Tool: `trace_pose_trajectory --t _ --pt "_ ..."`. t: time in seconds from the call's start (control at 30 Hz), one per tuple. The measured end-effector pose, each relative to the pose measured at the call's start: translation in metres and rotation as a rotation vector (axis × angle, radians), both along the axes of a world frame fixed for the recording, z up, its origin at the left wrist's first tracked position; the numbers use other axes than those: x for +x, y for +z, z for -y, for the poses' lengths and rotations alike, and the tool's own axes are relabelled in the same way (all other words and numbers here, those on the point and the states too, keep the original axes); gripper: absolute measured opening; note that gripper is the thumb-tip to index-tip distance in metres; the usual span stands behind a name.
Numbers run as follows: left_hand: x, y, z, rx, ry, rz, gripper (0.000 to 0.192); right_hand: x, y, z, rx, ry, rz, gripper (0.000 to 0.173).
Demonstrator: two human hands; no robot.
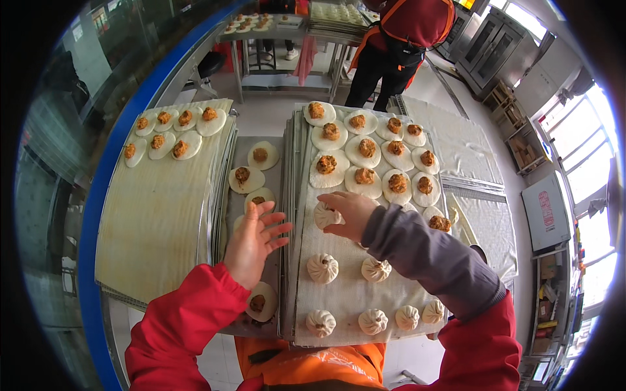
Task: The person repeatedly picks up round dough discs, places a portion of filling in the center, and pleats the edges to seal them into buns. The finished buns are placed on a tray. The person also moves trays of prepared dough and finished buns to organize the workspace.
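My right hand (353,215), in a grey sleeve cover, has its thumb and fingers curled around a pleated stuffed bun (324,216) on the mesh-lined tray (337,244). Several other pleated buns (323,268) sit in rows nearer to me. Farther up the same tray lie flat round dough wrappers (328,168), each topped with a lump of orange-brown filling (326,164). Held up over the middle tray, my left hand (257,239) is empty, its fingers spread. It partly hides the filled wrappers (246,180) there. My right forearm covers part of the bun tray.
On the left, a stack of cloth-lined trays (161,210) carries several filled wrappers. More lined trays (464,141) stand to the right. A person in dark red (415,24) stands beyond, near a steel table (288,90). A blue-edged glass partition (95,220) runs along the left.
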State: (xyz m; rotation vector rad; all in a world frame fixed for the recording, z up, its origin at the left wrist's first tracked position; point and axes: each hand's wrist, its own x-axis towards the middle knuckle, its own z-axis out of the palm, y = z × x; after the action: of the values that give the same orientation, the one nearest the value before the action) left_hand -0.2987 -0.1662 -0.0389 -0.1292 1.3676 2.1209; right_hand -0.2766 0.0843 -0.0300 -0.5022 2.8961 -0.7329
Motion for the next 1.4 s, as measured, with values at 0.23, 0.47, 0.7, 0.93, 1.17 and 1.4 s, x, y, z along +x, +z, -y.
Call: trace_pose_trajectory --t 0.23,0.47,0.7,0.93,1.17,1.4 --pt "-0.014 0.005 -0.032 -0.276 -0.090 -0.847 0.022 0.012 0.003 -0.013 0.093 -0.060 -0.159 0.052" --pt "-0.024 0.027 -0.128 -1.002 -0.596 -1.607 0.038 0.048 0.016 -0.095 0.331 -0.474 0.182 0.018" --pt "-0.025 -0.001 -0.183 -1.191 -0.848 -1.253 0.071 0.039 -0.025 -0.088 0.276 -0.513 0.117 0.018" --pt "0.001 -0.010 -0.159 -0.955 -0.596 -1.426 0.069 0.067 -0.009 -0.079 0.108 -0.514 0.007 0.022" --pt "0.021 0.042 -0.132 -0.068 -0.674 -0.607 0.063 0.114 0.059 -0.075 -0.718 -0.646 0.115 0.031" --pt "0.171 0.041 -0.053 0.124 -0.316 -0.274 0.041 0.227 0.050 0.032 -1.085 -0.675 -0.063 0.021"
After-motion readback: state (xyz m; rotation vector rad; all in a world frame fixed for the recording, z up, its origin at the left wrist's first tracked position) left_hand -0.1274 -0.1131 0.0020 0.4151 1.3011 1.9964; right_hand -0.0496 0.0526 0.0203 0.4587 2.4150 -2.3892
